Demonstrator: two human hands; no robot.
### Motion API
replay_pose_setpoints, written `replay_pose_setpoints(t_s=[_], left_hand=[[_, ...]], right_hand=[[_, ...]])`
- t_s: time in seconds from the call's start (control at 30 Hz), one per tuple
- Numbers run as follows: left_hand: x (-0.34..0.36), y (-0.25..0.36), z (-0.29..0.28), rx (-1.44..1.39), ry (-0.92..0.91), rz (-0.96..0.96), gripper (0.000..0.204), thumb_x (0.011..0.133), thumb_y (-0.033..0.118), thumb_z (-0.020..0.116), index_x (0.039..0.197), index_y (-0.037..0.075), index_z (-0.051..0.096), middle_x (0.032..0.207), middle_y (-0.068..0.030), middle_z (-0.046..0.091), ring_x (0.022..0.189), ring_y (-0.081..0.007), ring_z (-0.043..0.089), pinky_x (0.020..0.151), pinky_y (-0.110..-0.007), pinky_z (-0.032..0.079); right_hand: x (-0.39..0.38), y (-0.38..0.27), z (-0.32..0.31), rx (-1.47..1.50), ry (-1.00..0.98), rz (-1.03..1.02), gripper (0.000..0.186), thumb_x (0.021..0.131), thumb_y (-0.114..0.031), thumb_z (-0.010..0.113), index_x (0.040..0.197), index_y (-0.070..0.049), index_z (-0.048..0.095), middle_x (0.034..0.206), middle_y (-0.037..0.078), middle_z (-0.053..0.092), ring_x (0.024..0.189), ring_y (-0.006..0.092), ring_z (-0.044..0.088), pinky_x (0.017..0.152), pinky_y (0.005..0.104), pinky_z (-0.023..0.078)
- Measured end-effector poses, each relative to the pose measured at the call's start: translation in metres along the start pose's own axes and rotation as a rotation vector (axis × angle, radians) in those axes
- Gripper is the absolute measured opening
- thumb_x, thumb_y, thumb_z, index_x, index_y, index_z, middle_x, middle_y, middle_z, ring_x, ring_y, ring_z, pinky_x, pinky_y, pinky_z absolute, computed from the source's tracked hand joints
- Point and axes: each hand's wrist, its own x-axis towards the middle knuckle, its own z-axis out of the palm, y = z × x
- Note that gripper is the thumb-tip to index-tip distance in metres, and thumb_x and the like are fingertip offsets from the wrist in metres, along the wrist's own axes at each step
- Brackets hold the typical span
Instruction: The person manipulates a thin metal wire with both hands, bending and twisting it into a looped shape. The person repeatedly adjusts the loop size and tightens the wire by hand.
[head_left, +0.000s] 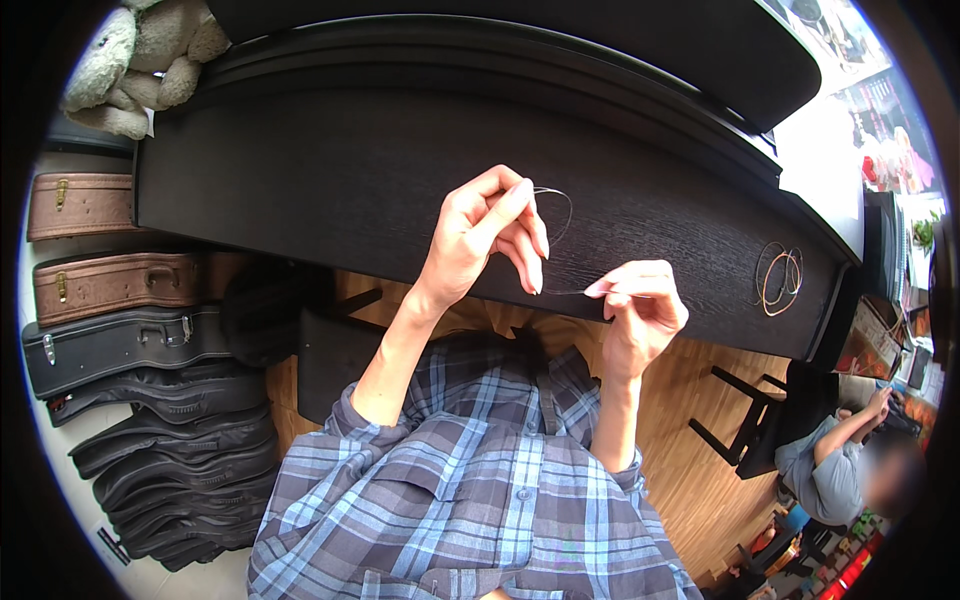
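My left hand (475,235) is raised over the dark wooden top, thumb and index finger pinched on a thin, wire-like string (571,210) that looks like an instrument string. Part of it curves out as a loop to the right of those fingertips. Lower and to the right, my right hand (640,310) pinches a fine stretch of string between thumb and fingers. The span between the hands is so fine that it partly fades against the dark surface. A loose coil of string (779,281), partly copper-coloured, lies on the top at the right.
The black, wood-grained top (330,170) belongs to a piano-like piece of furniture. Brown and black instrument cases (120,285) are stacked at the left, below a plush toy (160,60). A black stool (745,425) stands on the wooden floor; another person (830,465) sits at far right.
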Motion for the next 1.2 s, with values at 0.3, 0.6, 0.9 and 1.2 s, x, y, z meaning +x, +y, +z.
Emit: replay_pose_setpoints(t_s=[0.3,0.6,0.9,1.2], left_hand=[[0.001,0.000,-0.003,-0.059,0.024,0.023,0.025,0.109,0.019,0.046,0.093,0.001,0.052,0.073,-0.0167,0.067,0.050,-0.0230,0.068,0.042,-0.029,0.056],[0.001,-0.002,-0.006,-0.105,0.042,0.049,0.025,0.110,0.017,0.044,0.093,0.001,0.053,0.073,-0.0165,0.067,0.049,-0.0214,0.067,0.041,-0.029,0.055],[0.002,-0.005,-0.003,-0.029,0.088,0.109,0.024,0.110,0.018,0.046,0.094,0.001,0.052,0.074,-0.0170,0.068,0.051,-0.0222,0.069,0.044,-0.030,0.057],[0.002,-0.006,0.002,0.039,0.109,0.134,0.023,0.110,0.018,0.046,0.097,0.000,0.051,0.074,-0.0176,0.067,0.053,-0.0248,0.070,0.045,-0.031,0.058]], right_hand=[[0.001,-0.028,-0.041,0.711,0.214,0.125,0.023,0.100,-0.024,0.067,0.093,-0.016,0.047,0.078,-0.006,0.055,0.059,0.0039,0.051,0.062,0.0233,0.038],[0.003,-0.025,-0.052,0.973,0.291,0.272,0.020,0.105,-0.031,0.057,0.107,-0.013,0.049,0.087,-0.004,0.049,0.074,0.0040,0.054,0.067,0.0217,0.044],[0.001,-0.034,-0.058,0.168,0.058,0.247,0.036,0.107,-0.041,0.048,0.112,-0.005,0.051,0.087,0.006,0.058,0.057,0.0102,0.053,0.053,0.0249,0.046],[-0.010,-0.035,0.017,-0.280,-0.160,0.674,0.015,0.105,-0.013,0.058,0.111,-0.001,0.051,0.098,0.014,0.070,0.072,0.0111,0.067,0.059,0.0223,0.053]])
